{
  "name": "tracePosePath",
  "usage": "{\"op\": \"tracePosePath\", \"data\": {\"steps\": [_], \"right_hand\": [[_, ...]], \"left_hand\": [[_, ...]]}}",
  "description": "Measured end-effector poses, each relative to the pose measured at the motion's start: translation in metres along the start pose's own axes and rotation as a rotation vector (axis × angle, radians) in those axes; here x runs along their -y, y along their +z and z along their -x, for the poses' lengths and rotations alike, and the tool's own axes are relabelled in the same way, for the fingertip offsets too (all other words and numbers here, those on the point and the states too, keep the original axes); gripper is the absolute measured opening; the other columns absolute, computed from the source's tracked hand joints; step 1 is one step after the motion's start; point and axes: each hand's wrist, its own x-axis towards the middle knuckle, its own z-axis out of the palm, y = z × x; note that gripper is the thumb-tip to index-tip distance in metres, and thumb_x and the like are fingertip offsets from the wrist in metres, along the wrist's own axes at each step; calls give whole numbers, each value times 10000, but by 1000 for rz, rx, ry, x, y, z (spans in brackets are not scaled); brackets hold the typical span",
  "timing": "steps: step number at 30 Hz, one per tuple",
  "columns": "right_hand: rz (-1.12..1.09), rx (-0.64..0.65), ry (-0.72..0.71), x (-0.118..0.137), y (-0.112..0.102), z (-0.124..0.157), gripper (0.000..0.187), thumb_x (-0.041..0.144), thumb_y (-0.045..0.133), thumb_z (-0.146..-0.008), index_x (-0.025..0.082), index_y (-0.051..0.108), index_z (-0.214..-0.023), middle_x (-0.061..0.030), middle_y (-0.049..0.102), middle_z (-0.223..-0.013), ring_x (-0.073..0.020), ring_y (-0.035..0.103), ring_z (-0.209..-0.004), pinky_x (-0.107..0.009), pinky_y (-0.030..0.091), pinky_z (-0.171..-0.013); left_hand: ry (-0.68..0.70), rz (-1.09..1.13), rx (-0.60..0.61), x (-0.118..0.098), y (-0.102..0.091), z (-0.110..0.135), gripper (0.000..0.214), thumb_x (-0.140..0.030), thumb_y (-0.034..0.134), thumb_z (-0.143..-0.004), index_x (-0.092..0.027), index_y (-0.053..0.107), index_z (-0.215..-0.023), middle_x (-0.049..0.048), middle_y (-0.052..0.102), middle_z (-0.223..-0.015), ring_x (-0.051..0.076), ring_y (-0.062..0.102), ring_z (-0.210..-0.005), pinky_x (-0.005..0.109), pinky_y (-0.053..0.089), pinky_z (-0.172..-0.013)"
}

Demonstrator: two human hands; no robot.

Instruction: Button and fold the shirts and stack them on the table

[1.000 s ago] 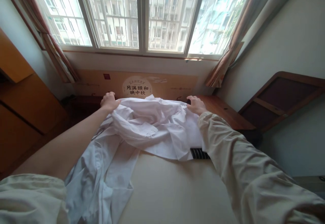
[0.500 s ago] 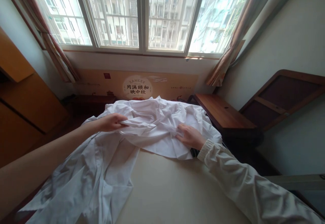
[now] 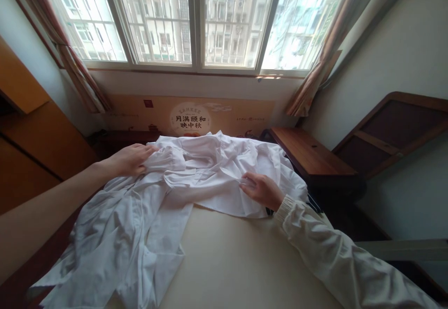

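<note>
A rumpled white shirt (image 3: 210, 197) lies spread over the far part of a cream-coloured board (image 3: 224, 257), its left side hanging down towards me in loose folds. At its upper left, my left hand (image 3: 131, 159) rests palm down on the cloth with fingers stretched out; the fingertips are partly lost among the folds. On the right, my right hand (image 3: 262, 188) pinches a fold of the shirt between thumb and fingers. What looks like a folded flap, perhaps the collar, lies between the hands.
A brown wooden desk (image 3: 311, 152) stands at the back right, close to the shirt's edge. Orange-brown cabinets (image 3: 31, 145) are on the left. Ahead are a printed beige panel (image 3: 227, 113), a barred window (image 3: 161, 19) and tied curtains (image 3: 303, 99).
My left hand has let go of the fold it pinched and moved left and slightly up. The cloth there lies rearranged. My right hand keeps its pinch in nearly the same place.
</note>
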Motion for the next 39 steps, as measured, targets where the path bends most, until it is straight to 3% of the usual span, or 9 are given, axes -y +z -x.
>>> {"op": "tracePosePath", "data": {"steps": [3,5,7,10,14,19,30,34,39], "right_hand": [[-175,-3,-38,8,6,4,98,333,664,-924,254,717,-948,-27,775,-860,-228,723,-766,-306,487,-720],[-266,-45,-42,13,11,3,96,323,659,-933,253,726,-937,-29,785,-875,-229,736,-794,-305,505,-737],[-310,-95,-39,17,18,2,94,319,671,-928,251,737,-926,-31,785,-853,-230,735,-776,-310,514,-735],[-350,-156,-19,23,29,-1,86,311,689,-907,246,745,-905,-28,775,-814,-229,727,-745,-316,515,-727],[-409,-163,19,31,42,-6,79,302,685,-886,231,717,-869,-20,749,-783,-214,708,-732,-299,495,-687],[-478,-158,45,38,54,-16,53,264,685,-835,222,652,-835,-14,727,-795,-205,696,-755,-294,494,-705],[-651,-248,170,48,68,-23,223,420,732,-867,224,634,-824,-27,731,-819,-215,692,-781,-298,497,-685],[-711,-252,178,52,78,-20,269,471,759,-858,219,665,-861,-37,750,-869,-217,702,-809,-310,527,-733],[-870,-205,217,51,84,-18,294,490,750,-852,213,702,-934,-49,756,-914,-217,696,-850,-318,544,-782]], "left_hand": [[63,-9,-123,-29,-14,-9,745,-257,620,-804,-160,465,-1526,148,528,-1548,327,542,-1355,469,379,-1194],[109,43,-162,-59,-17,-19,620,-308,615,-868,-202,525,-1472,117,575,-1502,310,544,-1360,460,364,-1206],[126,99,-144,-94,-8,-30,378,-365,608,-923,-218,663,-1268,93,702,-1280,299,632,-1219,435,429,-1128],[-73,150,-174,-143,23,-47,292,-454,627,-946,-207,712,-1077,93,736,-1004,293,693,-975,415,494,-954],[-344,129,-130,-183,62,-65,394,-541,696,-896,-167,704,-1021,132,707,-993,313,686,-922,396,499,-840],[-489,155,-90,-192,78,-75,203,-362,644,-952,-180,707,-1017,122,702,-1068,277,687,-904,367,487,-812],[-308,553,-387,-207,74,-57,99,-158,680,-895,-236,719,-944,20,694,-897,183,662,-810,298,503,-799],[-323,722,-424,-211,87,-53,156,-114,681,-863,-232,703,-963,-3,701,-887,152,658,-760,276,517,-774],[-320,679,-436,-212,83,-49,115,-133,663,-873,-232,678,-930,11,707,-916,181,664,-842,312,529,-847]]}}
